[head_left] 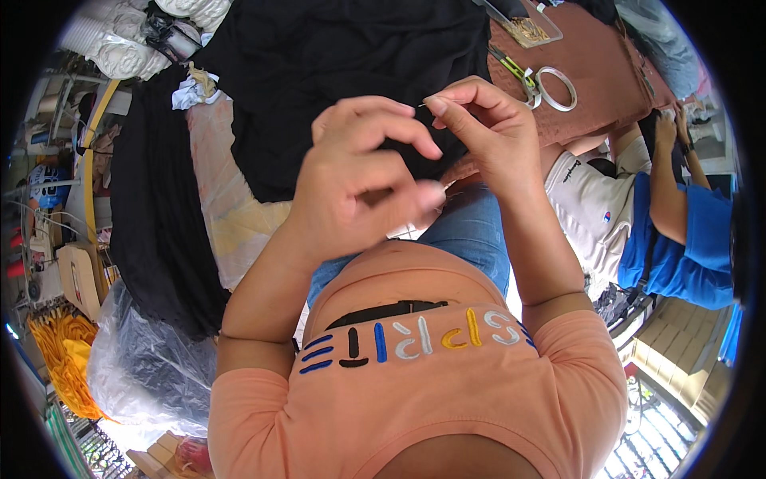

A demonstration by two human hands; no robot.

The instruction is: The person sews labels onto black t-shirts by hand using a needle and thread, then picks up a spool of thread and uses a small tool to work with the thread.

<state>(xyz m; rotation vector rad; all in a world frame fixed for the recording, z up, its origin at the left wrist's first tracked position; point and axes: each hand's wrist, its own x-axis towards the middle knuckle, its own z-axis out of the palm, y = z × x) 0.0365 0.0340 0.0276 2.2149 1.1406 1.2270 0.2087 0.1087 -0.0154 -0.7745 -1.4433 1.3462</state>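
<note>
My right hand (493, 128) pinches a thin needle (423, 104) between thumb and forefinger; its tip points left. My left hand (363, 172) is held up beside it, fingers bent and apart, slightly blurred, with nothing visible in them. The two hands are close together but not touching. Behind and below them a large black cloth (335, 72) spreads over the table. Whether a thread runs from the needle cannot be made out.
On the brown padded surface (590, 48) at right lie a ring-shaped tape roll (556, 89), yellow-handled thread snips (511, 64) and a clear tray (550, 24) with small gold pieces. A co-worker in blue (678, 223) is at the right. Clear plastic (152, 359) bulges at left.
</note>
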